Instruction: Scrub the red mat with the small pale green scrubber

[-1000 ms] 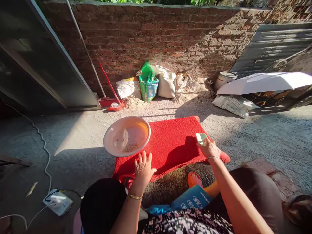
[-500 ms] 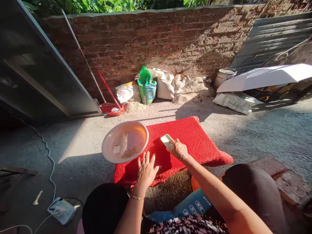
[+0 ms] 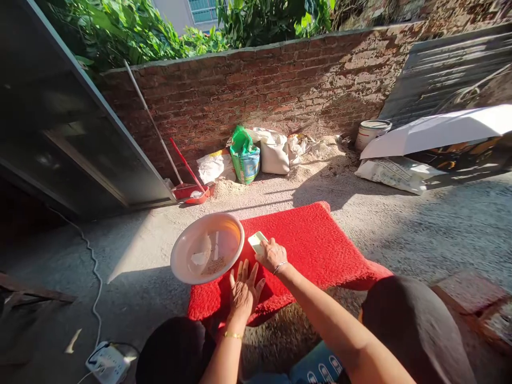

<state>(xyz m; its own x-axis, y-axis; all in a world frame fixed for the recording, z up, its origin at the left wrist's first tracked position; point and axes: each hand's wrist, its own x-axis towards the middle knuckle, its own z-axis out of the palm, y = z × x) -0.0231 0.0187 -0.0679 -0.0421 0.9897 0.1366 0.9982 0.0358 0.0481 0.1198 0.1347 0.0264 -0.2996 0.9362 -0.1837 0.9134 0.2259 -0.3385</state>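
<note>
A red mat (image 3: 316,245) lies on the concrete ground in front of me. A pale plastic basin (image 3: 192,266) sits on the mat's left edge, with a little sandy grit and a white scrap inside. My right hand (image 3: 272,255) grips a small pale green flat scraper (image 3: 256,241), pressing it on the mat just right of the basin. My left hand (image 3: 244,290) rests flat on the mat with fingers spread, directly below the basin and touching nothing else.
A brick wall runs across the back, with a red dustpan (image 3: 192,192), a long-handled broom, and several sacks (image 3: 256,154) beside spilled sand. A white bucket (image 3: 370,133) and white board (image 3: 436,133) stand at right. A power strip (image 3: 108,362) and cable lie at left.
My right hand has swept the scraper leftward across the mat, from its right side to beside the basin. My left hand stayed flat on the mat. The camera tilted up.
</note>
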